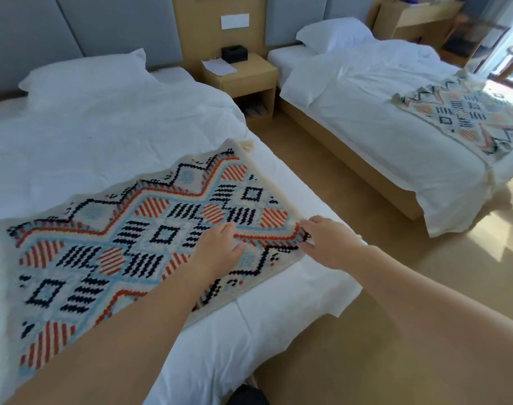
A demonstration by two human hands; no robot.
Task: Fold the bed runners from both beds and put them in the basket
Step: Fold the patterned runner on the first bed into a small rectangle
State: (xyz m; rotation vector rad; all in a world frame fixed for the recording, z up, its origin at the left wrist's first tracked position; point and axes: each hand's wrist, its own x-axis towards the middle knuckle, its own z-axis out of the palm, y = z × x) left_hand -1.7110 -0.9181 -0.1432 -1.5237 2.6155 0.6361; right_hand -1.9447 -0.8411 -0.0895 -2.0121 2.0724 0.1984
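Note:
A woven bed runner (126, 229) with orange, navy and light-blue zigzags lies flat across the foot of the near bed (74, 141). My left hand (220, 247) rests palm-down on its right part, fingers slightly curled. My right hand (328, 241) pinches the runner's right edge near the bed's side. A second runner (468, 115) of the same pattern lies across the foot of the far bed (381, 127). No basket is in view.
A wooden nightstand (243, 74) with a black box and paper stands between the beds. A tan floor aisle (322, 185) runs between them. A dark object (246, 396) sits on the floor at the bottom edge. Pillows lie at each bed's head.

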